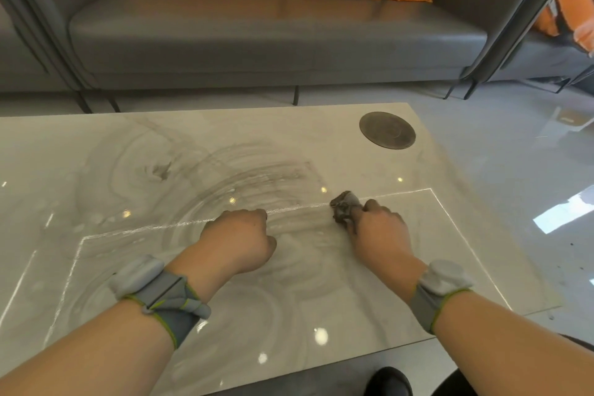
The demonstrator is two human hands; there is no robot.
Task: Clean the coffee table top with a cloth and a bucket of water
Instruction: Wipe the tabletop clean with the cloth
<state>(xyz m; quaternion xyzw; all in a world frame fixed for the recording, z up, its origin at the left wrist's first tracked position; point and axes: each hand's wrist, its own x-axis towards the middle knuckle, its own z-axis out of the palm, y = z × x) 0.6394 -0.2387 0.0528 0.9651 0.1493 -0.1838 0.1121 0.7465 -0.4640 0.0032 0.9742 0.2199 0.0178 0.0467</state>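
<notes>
My right hand (381, 228) pinches the crumpled grey-brown cloth (344, 207) on the wet pale marble coffee table top (128, 170); my left hand (239, 243) is curled, empty. I judge wiping underway; the dry far right corner is next.

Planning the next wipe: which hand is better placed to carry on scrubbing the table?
Right hand: it already grips the cloth on the wet table. The left hand is curled, holding nothing.

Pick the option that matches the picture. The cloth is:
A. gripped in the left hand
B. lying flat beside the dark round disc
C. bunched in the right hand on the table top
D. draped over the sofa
C: the right hand grips the bunched cloth against the wet table top, while the left hand holds nothing.
</notes>
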